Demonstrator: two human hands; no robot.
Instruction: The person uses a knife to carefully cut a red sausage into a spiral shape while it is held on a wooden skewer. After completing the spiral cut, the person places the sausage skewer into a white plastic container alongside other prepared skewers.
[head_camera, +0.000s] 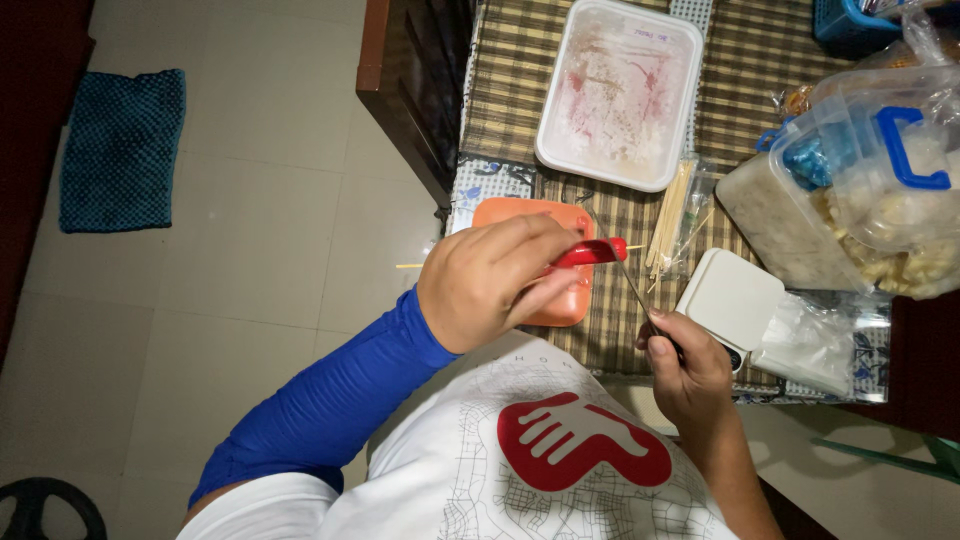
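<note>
Red sausage (590, 252) pinched in left hand (490, 280); right hand (690, 370) grips knife (640, 295). Advise shallow, steady cuts over orange plate (520, 215).

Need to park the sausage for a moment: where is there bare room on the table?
Bare checked cloth shows between the white tray and the table's left edge, and below the orange plate beside the white box. The right side is crowded with bagged containers; skewers fill the middle.

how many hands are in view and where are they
2. The left hand is over the orange board, pinching a red sausage piece. The right hand is at the table edge, gripping a thin knife that touches the sausage.
</note>
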